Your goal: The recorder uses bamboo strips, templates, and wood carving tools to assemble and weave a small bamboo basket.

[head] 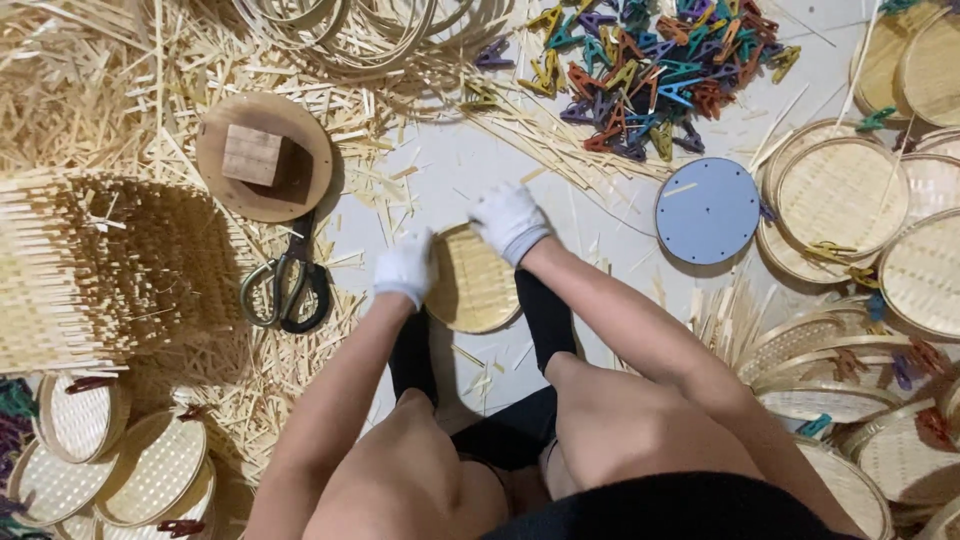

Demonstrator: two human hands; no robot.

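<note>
Both gloved hands grip one small round woven bamboo tray on the floor. The left hand holds its left edge and the right hand presses its far edge, probably to keep it steady. Scissors lie just left.

The floor is pale and smooth, bare only in the middle. Bamboo offcuts litter its left and top. A woven mat lies at the left. Above it sits a wooden disc with a block on top, and scissors lie just below the disc. A small woven tray rests at the centre. A heap of coloured clips lies at the top, a blue disc right of centre. Round trays crowd the right side and the lower left corner. Bent hoops lie at the top edge.
</note>
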